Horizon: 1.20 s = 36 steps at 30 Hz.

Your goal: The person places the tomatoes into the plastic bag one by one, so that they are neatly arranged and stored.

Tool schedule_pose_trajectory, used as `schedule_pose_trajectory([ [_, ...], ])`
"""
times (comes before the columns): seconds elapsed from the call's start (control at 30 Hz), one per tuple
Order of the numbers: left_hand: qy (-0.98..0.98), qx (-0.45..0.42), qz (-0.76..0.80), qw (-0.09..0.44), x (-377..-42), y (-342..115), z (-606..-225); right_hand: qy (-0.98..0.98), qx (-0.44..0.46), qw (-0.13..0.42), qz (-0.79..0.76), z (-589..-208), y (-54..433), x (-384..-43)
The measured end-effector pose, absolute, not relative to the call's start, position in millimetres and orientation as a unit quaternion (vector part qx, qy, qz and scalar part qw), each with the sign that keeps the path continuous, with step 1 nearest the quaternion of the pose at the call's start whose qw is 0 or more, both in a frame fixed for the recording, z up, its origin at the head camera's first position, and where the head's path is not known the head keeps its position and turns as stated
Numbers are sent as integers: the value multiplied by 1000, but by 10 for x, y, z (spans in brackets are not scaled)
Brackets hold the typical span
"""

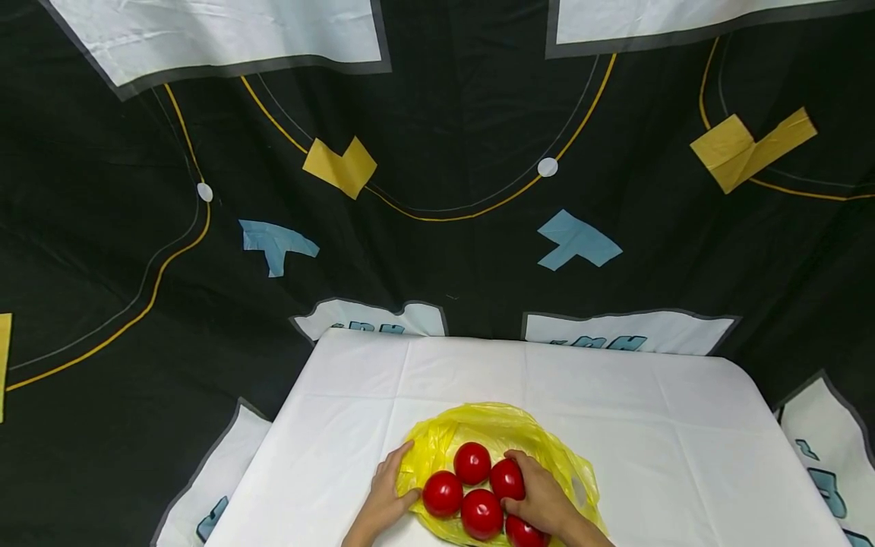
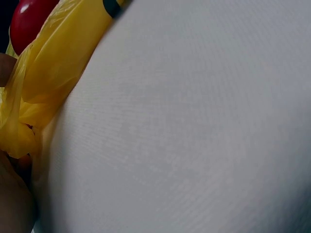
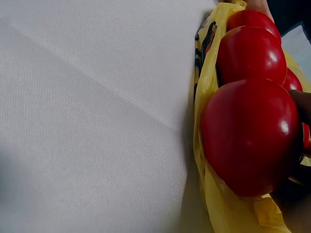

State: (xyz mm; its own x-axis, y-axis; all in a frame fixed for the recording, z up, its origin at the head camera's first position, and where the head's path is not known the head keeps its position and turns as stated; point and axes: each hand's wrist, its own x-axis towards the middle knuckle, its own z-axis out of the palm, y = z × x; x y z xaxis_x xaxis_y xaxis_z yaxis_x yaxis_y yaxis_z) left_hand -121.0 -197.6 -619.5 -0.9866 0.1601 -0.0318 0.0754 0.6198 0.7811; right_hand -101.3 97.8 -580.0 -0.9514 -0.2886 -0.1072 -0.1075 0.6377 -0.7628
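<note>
Several glossy red tomato-like balls lie in a spread-out yellow plastic bag (image 1: 495, 418) on the table's near side. My left hand (image 1: 386, 494) grips the bag's left edge; in the left wrist view its thumb (image 2: 6, 69) lies over the folded plastic beside a red ball (image 2: 30, 22). On the other side, my right hand (image 1: 543, 494) has its thumb and fingers curled round the right-hand ball (image 1: 506, 479). Below that hand sits another ball (image 1: 525, 533), partly covered by it. In the right wrist view a large red ball (image 3: 250, 138) stands close to the fingers, with dark print on the bag's side.
A white cloth covers the table (image 1: 683, 456), with fold lines across it. Behind and around hangs a black curtain (image 1: 437, 266) with yellow and blue shapes, curved lines and white panels. The table's far edge runs close to the curtain.
</note>
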Motion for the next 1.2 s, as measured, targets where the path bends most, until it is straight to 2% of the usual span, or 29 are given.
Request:
schedule_pose_trajectory([
  [0.47, 902, 63, 425, 51, -1200, -1961, -6172, 907, -95, 110, -395, -5747, 987, -1002],
  [0.83, 906, 68, 416, 43, -1212, -1970, -6163, 913, -120, 64, -386, -5637, 1032, -979],
  [1.2, 904, 74, 421, 35, -1196, -1972, -6158, 911, -124, 41, -392, -5469, 1102, -931],
])
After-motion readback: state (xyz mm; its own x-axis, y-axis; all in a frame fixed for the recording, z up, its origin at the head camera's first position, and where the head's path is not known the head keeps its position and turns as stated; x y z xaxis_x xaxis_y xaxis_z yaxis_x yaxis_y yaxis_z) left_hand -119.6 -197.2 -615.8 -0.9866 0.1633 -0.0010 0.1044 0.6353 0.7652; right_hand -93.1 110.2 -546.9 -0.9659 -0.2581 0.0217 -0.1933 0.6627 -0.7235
